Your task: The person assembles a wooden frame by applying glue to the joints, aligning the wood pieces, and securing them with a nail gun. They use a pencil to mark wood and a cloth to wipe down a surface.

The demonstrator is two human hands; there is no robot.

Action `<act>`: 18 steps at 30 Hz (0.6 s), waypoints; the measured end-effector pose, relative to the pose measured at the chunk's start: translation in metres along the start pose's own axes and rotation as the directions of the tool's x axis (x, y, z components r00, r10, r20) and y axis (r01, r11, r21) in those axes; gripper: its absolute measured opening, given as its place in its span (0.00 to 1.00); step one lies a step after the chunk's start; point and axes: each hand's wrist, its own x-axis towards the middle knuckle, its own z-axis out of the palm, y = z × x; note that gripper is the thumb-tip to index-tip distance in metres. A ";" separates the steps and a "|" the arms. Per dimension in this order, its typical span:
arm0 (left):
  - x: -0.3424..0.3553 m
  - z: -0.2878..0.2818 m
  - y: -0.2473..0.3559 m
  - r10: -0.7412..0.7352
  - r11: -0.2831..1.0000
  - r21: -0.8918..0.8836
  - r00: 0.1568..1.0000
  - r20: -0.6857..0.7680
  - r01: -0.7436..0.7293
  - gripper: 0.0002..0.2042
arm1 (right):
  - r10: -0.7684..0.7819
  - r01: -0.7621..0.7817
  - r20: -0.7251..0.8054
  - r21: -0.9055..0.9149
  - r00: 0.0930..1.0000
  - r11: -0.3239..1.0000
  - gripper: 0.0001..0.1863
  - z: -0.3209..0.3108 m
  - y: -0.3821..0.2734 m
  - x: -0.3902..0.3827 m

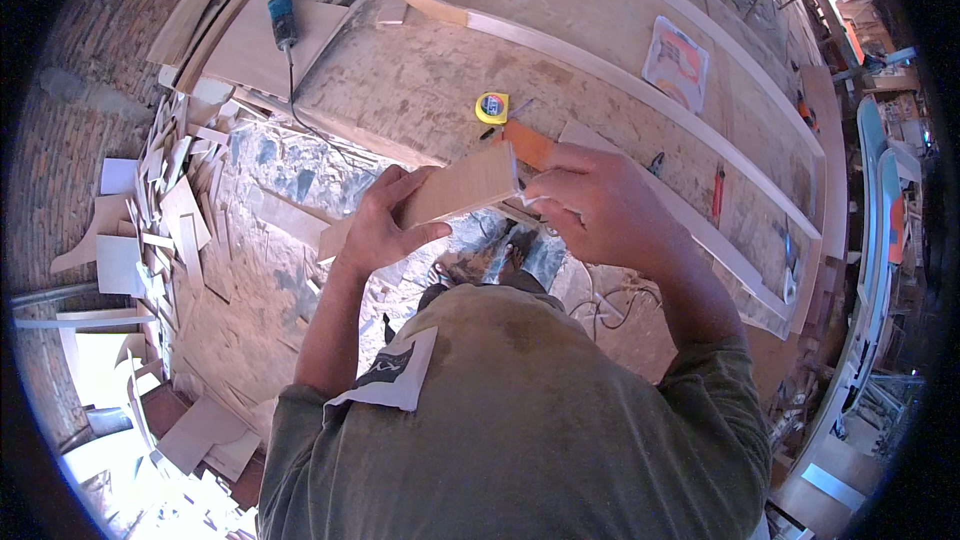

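My left hand (382, 222) is closed around a flat, light wooden board (462, 186), thumb on its near side. The board is held tilted in front of my body, above the floor by the bench edge. At its right end, my right hand (608, 205) has its fingers pinched together. Something small and whitish shows at those fingertips, too small to name. Beyond the right hand, a flat orange-brown piece (528, 146) lies on the workbench (400, 70). A yellow tape measure (491, 108) sits just past it.
A blue power tool (283, 20) with a cord lies at the bench's far left. Long wooden strips (600, 75) cross the bench, near a red-handled tool (718, 192) and a clear-and-orange packet (676, 65). Wood offcuts (180, 210) are heaped at left along a brick wall.
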 end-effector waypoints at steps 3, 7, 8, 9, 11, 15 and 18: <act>0.004 -0.001 0.001 -0.067 0.996 -0.048 0.996 0.052 0.070 0.37 | 0.003 0.002 -0.120 0.042 0.993 0.999 0.06 0.003 0.006 0.005; 0.009 -0.001 0.004 0.026 0.999 -0.026 0.997 0.079 -0.024 0.37 | -0.007 0.005 -0.177 -0.013 0.984 1.000 0.06 0.012 0.024 0.013; 0.010 0.000 0.002 0.046 0.999 -0.030 0.995 0.083 -0.044 0.37 | 0.025 -0.024 -0.206 0.006 0.978 1.000 0.06 0.013 0.026 0.015; 0.012 0.002 0.000 0.070 0.997 -0.048 0.994 0.080 -0.067 0.37 | 0.057 -0.053 -0.233 0.026 0.971 0.998 0.07 0.013 0.030 0.016; 0.012 0.000 -0.004 0.084 0.994 -0.079 0.992 0.096 -0.077 0.38 | 0.083 -0.090 -0.252 -0.013 0.964 0.996 0.07 0.015 0.042 0.019; 0.009 -0.017 -0.021 -0.072 0.850 -0.524 0.997 -0.006 0.059 0.37 | 0.320 -0.343 -0.375 0.006 0.870 0.939 0.09 0.033 0.093 0.019; 0.044 -0.044 -0.022 -0.149 0.564 -0.805 0.936 -0.318 -0.184 0.35 | 0.438 -0.391 -0.367 0.199 0.820 0.899 0.12 0.046 0.098 0.003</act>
